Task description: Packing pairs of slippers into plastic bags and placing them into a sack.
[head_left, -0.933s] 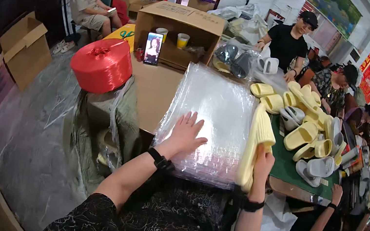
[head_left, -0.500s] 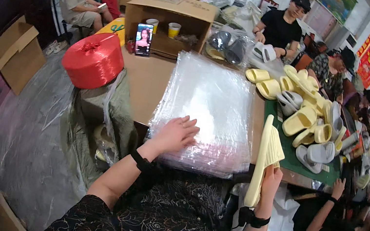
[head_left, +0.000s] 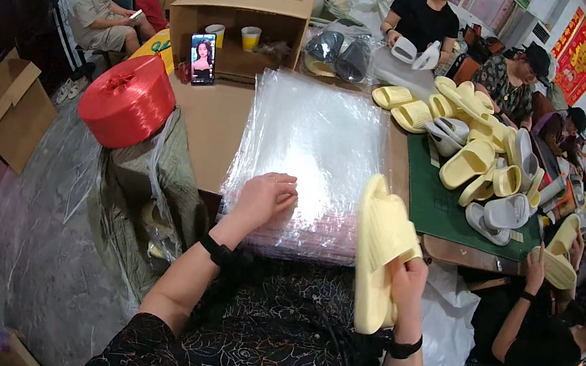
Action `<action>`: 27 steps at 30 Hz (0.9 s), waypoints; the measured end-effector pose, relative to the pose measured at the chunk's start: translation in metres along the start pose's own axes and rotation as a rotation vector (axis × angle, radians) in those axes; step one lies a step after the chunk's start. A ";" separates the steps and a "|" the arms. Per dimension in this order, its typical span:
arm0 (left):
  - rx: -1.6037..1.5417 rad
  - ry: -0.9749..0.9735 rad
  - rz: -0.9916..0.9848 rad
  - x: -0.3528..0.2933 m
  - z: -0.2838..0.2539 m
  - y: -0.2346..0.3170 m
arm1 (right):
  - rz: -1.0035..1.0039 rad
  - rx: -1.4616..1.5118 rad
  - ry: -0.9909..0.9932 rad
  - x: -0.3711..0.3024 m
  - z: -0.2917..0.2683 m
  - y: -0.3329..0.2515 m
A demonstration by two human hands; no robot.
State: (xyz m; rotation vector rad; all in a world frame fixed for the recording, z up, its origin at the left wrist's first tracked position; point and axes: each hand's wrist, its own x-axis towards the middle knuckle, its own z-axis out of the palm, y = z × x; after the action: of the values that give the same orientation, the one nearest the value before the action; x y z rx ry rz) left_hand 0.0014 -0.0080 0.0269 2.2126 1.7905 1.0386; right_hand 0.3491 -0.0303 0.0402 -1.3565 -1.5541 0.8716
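Observation:
My right hand (head_left: 410, 284) grips a pale yellow slide slipper (head_left: 379, 237) by its strap side, holding it upright at the right edge of a stack of clear plastic bags (head_left: 321, 137). Another yellow edge shows against this slipper; I cannot tell whether it is a second one. Over the near left part of the stack, my left hand (head_left: 267, 198) has its fingers curled and drawn together. Whether a bag is caught between those fingertips is hidden.
Yellow and grey slippers (head_left: 468, 165) lie heaped on a green mat (head_left: 426, 206) at right. An open cardboard box (head_left: 242, 2), a phone (head_left: 203, 59) and a red twine roll (head_left: 129, 99) stand to the left. Several people sit or stand around; one at right handles a yellow slipper (head_left: 560, 258).
The slipper in my right hand has turned from edge-on to show its strap and come left. My left hand's spread fingers have curled together. The view has shifted slightly right.

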 end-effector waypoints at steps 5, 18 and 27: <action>-0.068 0.210 0.020 0.008 -0.014 0.023 | -0.212 -0.026 -0.230 -0.021 0.030 -0.062; -0.185 0.117 0.303 0.008 -0.039 0.059 | -0.401 -0.586 -0.211 0.018 0.079 -0.066; -0.290 -0.021 0.339 0.001 -0.035 0.060 | -0.391 -0.645 -0.129 0.082 0.148 -0.038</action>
State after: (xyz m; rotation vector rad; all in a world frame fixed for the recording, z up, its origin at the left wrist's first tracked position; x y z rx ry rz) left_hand 0.0314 -0.0363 0.0831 2.3707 1.1861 1.2368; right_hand 0.1960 0.0504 0.0331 -1.3592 -2.2234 0.2157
